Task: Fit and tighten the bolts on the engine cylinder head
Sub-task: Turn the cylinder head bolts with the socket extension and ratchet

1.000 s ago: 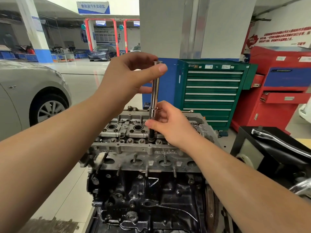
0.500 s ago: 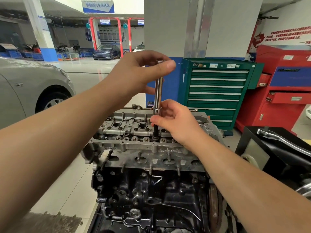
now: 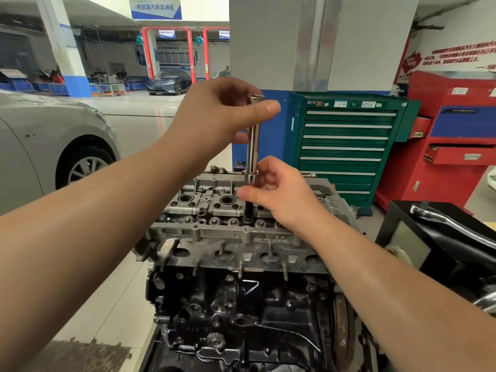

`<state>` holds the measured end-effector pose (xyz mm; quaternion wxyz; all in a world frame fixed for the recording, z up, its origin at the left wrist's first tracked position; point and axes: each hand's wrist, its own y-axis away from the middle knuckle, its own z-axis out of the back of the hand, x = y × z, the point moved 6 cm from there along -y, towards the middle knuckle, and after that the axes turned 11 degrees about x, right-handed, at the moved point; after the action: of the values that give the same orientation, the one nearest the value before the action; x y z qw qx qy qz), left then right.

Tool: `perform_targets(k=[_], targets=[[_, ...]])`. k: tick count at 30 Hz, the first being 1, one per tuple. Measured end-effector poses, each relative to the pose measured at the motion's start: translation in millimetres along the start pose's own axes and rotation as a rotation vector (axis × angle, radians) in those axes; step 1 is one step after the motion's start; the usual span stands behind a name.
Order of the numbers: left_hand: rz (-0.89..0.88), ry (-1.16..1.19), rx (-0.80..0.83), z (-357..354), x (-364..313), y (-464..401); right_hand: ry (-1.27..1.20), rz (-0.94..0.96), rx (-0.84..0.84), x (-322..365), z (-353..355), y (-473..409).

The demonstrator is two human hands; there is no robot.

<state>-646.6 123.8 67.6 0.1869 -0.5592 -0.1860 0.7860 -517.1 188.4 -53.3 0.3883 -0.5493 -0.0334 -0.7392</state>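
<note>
A grey aluminium cylinder head (image 3: 214, 237) sits on a black engine block (image 3: 241, 312) in front of me. A long chrome extension bar (image 3: 252, 146) with a socket stands upright on the head, its dark lower end down in a bolt hole near the middle. My left hand (image 3: 214, 116) pinches the bar's top between thumb and fingers. My right hand (image 3: 281, 194) holds the socket end low down, thumb and fingers round it. The bolt under the socket is hidden.
A grey car (image 3: 40, 146) stands at the left. A green tool cabinet (image 3: 346, 146) and a red one (image 3: 456, 146) with open drawers stand behind the engine. At the right a black box (image 3: 434, 245) carries a chrome wrench handle (image 3: 451, 224). Light tiled floor lies at the left.
Both hands keep their hold on the bar. My view has shifted slightly; my left fingers have turned a little round the bar's top.
</note>
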Motion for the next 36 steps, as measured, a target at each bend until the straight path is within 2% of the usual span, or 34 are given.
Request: perform_targets(k=[2,7,9,12,15,18,19,21,23,24,26,28,30,34,36], targets=[[-0.022,-0.036,-0.049,0,-2,-1,0.022,-0.005,-0.001,0,-1,1],[0.01,0.104,0.075,4,3,-2,-0.105,0.034,0.132,5,-5,5],[0.042,0.145,0.083,4,5,0,-0.1,0.035,0.119,6,-4,4],[0.034,0.128,0.022,-4,5,5,-0.022,0.019,0.012,5,-1,2],[0.064,0.256,-0.03,-26,9,6,0.048,0.02,-0.065,6,1,5],[0.102,0.344,-0.088,-38,9,2,0.013,0.002,0.022,5,-4,4],[0.122,0.415,-0.075,-39,10,0,-0.024,0.008,0.067,7,-7,5],[0.169,0.54,0.06,-40,11,-6,-0.101,0.038,0.137,8,-8,5],[0.204,0.538,0.158,-41,9,-9,-0.122,0.052,0.141,9,-8,6],[0.226,0.485,0.123,-39,9,-10,-0.124,0.047,0.112,8,-7,5],[0.238,0.331,-0.069,-33,8,-7,-0.083,0.031,0.021,6,-2,3],[0.148,0.252,-0.268,-30,6,2,-0.022,0.021,-0.012,3,0,0],[0.047,0.229,-0.367,-30,8,11,-0.01,0.007,-0.001,-1,-1,-2],[-0.008,0.113,-0.333,-31,8,13,-0.054,0.008,0.084,4,-5,-1],[0.007,0.249,-0.22,-31,9,10,-0.108,0.043,0.14,7,-7,3]])
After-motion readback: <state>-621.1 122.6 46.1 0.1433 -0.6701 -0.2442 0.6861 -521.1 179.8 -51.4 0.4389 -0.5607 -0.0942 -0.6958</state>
